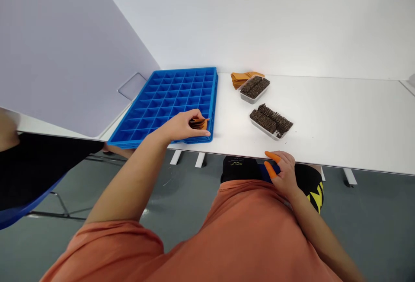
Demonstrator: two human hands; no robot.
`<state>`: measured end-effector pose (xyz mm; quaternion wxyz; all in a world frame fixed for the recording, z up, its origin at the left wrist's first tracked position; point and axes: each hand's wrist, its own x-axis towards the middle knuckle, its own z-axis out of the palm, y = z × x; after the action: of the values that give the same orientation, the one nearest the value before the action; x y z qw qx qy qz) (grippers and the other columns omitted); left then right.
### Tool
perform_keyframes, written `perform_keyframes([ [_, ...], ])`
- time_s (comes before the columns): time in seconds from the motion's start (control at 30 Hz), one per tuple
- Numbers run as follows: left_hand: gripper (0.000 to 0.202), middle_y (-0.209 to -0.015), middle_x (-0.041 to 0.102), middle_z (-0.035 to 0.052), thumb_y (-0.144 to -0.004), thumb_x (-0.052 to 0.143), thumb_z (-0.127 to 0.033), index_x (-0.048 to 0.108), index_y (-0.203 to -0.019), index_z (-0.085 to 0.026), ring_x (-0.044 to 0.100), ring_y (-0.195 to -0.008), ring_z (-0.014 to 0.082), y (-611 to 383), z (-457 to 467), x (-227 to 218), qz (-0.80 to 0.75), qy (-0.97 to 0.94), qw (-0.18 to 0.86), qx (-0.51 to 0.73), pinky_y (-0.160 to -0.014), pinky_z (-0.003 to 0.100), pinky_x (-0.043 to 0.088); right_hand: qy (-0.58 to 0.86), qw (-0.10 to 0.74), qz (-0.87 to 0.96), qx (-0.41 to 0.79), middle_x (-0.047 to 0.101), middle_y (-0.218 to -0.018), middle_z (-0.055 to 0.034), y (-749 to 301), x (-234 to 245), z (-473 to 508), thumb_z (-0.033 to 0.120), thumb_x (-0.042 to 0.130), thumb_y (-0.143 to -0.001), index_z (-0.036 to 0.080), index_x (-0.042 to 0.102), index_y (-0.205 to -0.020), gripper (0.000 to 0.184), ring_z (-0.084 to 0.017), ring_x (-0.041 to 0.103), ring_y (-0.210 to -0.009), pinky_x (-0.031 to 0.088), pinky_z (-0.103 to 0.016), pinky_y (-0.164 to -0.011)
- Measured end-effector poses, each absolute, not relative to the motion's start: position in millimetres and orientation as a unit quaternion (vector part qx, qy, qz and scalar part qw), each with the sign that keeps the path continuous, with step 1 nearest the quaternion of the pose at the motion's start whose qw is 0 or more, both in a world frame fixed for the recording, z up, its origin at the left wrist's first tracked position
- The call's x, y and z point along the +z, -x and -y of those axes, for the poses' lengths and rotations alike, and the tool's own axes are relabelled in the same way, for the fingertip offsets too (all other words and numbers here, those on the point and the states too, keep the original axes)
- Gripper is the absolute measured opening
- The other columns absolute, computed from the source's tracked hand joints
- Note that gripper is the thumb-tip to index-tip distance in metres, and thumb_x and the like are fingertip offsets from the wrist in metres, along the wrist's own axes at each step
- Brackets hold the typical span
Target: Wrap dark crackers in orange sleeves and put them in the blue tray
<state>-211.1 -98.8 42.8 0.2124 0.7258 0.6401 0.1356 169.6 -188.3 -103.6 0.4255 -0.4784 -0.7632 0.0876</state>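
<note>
Co-worker in black (39,161) is at the far left of my feed, on a blue chair (29,207), mostly cut off by the frame. Next along, a grey partition (65,44) rises at the left end of the bench (340,118). Then I've got the big blue tray (142,120), split into loads of square compartments and filling the bench's left part from the far edge right down to the near one. Left hand (181,127) is over the tray's near right corner, thumb and fingers pinching a small bunch of thin dark and orange pieces (198,124). Can't tell from here if the bunch is down inside a compartment.

Right of the tray, by the bench's far edge, there's an orange stack (239,80) just beside a plastic tub (254,89) packed with dark flat pieces. A second tub (270,122) sits nearer the near edge, two rows in it, crumbs at its near right end. Right hand (283,169) hangs around the near edge below that tub, orange-covered thumb and forefinger slightly apart, a narrow gap between them.
</note>
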Motion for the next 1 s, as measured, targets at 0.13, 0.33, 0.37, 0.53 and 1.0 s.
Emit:
perform_keyframes([
  [0.13, 0.058, -0.089, 0.071, 0.0030, -0.068, 0.077, -0.072, 0.063, -0.097, -0.024, 0.062, -0.075, 0.0214, 209.6, 101.0, 33.4, -0.668, -0.722, 0.160, 0.078, -0.064, 0.030, 0.041, 0.467, 0.434, 0.765, 0.092, 0.075, -0.107, -0.0062, -161.2, -95.2, 186.8, 0.025, 0.063, -0.096, 0.026, 0.070, -0.122, 0.027, -0.025, 0.067, -0.103, 0.049, -0.048, -0.095],
  [0.33, 0.055, -0.082, 0.068, 0.0021, -0.069, 0.073, -0.075, 0.062, -0.088, -0.024, 0.057, -0.071, 0.0201, 207.4, 102.9, 32.9, -0.668, -0.729, 0.126, 0.081, -0.063, 0.029, 0.037, 0.376, 0.413, 0.817, 0.146, 0.075, -0.110, -0.0081, -130.3, -76.9, 181.0, 0.023, 0.061, -0.096, 0.024, 0.070, -0.123, 0.029, -0.024, 0.067, -0.101, 0.055, -0.045, -0.092],
  [0.37, 0.055, -0.081, 0.068, 0.0021, -0.070, 0.073, -0.075, 0.062, -0.088, -0.024, 0.057, -0.071, 0.0202, 206.5, 102.7, 34.4, -0.668, -0.730, 0.126, 0.073, -0.063, 0.030, 0.036, 0.359, 0.401, 0.829, 0.151, 0.076, -0.110, -0.0081, -123.7, -75.2, 178.1, 0.024, 0.061, -0.096, 0.024, 0.070, -0.123, 0.029, -0.024, 0.067, -0.100, 0.055, -0.045, -0.091],
  [0.53, 0.052, -0.074, 0.064, 0.0040, -0.076, 0.066, -0.075, 0.058, -0.076, -0.023, 0.053, -0.067, 0.0205, 203.5, 102.0, 38.5, -0.647, -0.757, 0.093, 0.012, -0.059, 0.030, 0.029, 0.313, 0.361, 0.865, 0.153, 0.076, -0.113, -0.0086, -94.7, -75.0, 156.7, 0.025, 0.059, -0.097, 0.021, 0.071, -0.120, 0.026, -0.023, 0.067, -0.098, 0.054, -0.043, -0.089],
  [1.0, 0.057, -0.067, 0.061, 0.0043, -0.082, 0.059, -0.075, 0.045, -0.064, -0.023, 0.059, -0.081, 0.0243, 197.4, 94.8, 37.8, -0.617, -0.777, 0.121, -0.038, -0.059, 0.030, 0.032, 0.330, 0.345, 0.855, 0.201, 0.075, -0.117, -0.0094, -90.0, -84.1, 145.3, 0.024, 0.061, -0.096, 0.022, 0.069, -0.124, 0.030, -0.025, 0.067, -0.100, 0.051, -0.044, -0.091],
])
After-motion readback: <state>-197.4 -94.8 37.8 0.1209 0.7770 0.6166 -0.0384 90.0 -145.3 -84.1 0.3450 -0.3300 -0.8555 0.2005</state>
